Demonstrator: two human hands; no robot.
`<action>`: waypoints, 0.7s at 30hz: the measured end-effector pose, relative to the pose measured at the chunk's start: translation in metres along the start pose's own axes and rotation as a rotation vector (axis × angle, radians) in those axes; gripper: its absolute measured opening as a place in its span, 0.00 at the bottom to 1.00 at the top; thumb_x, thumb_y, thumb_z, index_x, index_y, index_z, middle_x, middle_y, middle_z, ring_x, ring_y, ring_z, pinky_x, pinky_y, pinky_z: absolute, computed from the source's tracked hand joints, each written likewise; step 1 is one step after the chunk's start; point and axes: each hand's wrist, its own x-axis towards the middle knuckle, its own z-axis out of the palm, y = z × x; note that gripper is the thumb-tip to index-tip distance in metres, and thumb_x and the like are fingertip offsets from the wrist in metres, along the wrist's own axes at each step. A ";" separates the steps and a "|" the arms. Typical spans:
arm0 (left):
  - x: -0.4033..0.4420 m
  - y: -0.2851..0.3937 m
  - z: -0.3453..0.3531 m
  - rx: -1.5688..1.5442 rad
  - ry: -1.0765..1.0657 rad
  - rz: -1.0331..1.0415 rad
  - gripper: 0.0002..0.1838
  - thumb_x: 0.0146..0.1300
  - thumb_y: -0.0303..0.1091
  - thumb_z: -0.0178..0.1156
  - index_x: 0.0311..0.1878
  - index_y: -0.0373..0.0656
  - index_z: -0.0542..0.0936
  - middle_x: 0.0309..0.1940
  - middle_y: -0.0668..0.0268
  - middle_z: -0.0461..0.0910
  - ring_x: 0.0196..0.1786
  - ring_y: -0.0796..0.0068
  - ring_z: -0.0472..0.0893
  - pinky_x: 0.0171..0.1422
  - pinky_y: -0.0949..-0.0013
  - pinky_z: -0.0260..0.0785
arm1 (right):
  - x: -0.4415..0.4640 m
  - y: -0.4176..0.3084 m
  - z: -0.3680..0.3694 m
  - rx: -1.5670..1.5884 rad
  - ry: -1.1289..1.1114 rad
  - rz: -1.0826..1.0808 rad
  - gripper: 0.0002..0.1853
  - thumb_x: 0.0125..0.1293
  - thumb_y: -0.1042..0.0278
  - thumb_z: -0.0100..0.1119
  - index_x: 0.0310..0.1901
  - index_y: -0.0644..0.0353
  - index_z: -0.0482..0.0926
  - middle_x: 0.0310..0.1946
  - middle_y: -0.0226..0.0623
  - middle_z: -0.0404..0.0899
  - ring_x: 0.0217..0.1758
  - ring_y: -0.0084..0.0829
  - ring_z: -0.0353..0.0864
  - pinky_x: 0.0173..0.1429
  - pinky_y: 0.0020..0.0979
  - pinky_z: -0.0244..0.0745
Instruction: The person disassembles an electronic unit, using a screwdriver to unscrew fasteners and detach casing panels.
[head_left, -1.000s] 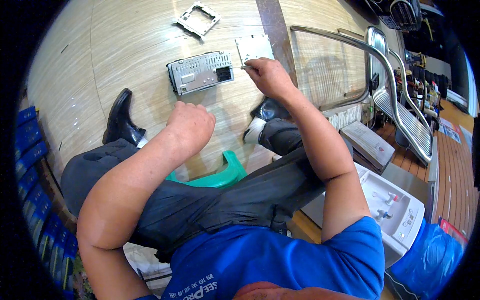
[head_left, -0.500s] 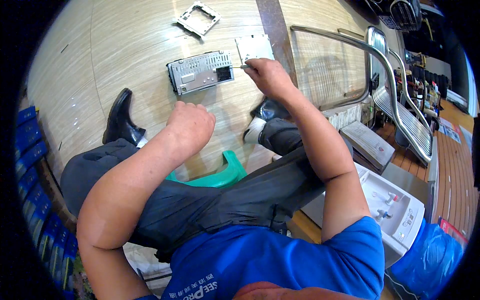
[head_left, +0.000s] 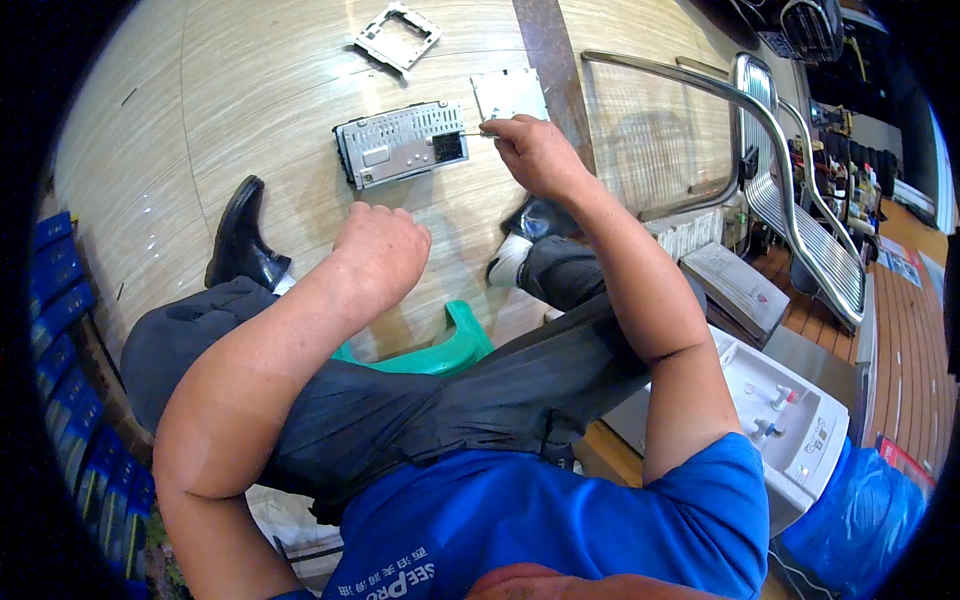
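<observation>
A silver metal car stereo unit (head_left: 400,142) with vent slots and a dark square connector lies on the tiled floor. My right hand (head_left: 537,155) is at its right end, closed in a pinch on a thin screwdriver (head_left: 476,134). The shaft points left toward the connector end; whether its tip touches cannot be made out. My left hand (head_left: 382,250) is just below the unit, apart from it, with curled fingers. Anything inside that fist is hidden. Beyond my right hand lies a flat metal cover plate (head_left: 510,93). A pale rectangular frame (head_left: 372,44) lies farther up.
A green plastic stool (head_left: 440,356) shows beneath my legs. Black shoes (head_left: 240,240) flank the work area. To the right are a chrome-framed chair (head_left: 790,190), a cardboard box (head_left: 735,290) and a white water dispenser (head_left: 800,425). Blue packages (head_left: 65,330) line the left edge.
My right hand's fingers have shifted very slightly on the screwdriver. The left hand and the stereo unit stay in place.
</observation>
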 end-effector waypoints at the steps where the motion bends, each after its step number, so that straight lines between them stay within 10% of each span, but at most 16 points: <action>1: 0.000 0.000 0.000 0.002 0.005 0.000 0.08 0.64 0.30 0.56 0.43 0.44 0.83 0.40 0.58 0.84 0.47 0.58 0.85 0.52 0.53 0.75 | 0.000 0.001 0.001 0.000 0.010 -0.004 0.13 0.70 0.66 0.59 0.53 0.57 0.85 0.41 0.50 0.85 0.46 0.52 0.84 0.52 0.45 0.79; 21: 0.002 0.000 0.001 0.000 -0.013 -0.001 0.08 0.65 0.31 0.56 0.43 0.44 0.83 0.41 0.58 0.84 0.48 0.57 0.85 0.51 0.53 0.75 | 0.001 0.002 0.004 0.021 0.013 -0.004 0.15 0.69 0.69 0.58 0.55 0.56 0.84 0.45 0.52 0.84 0.48 0.53 0.83 0.52 0.46 0.78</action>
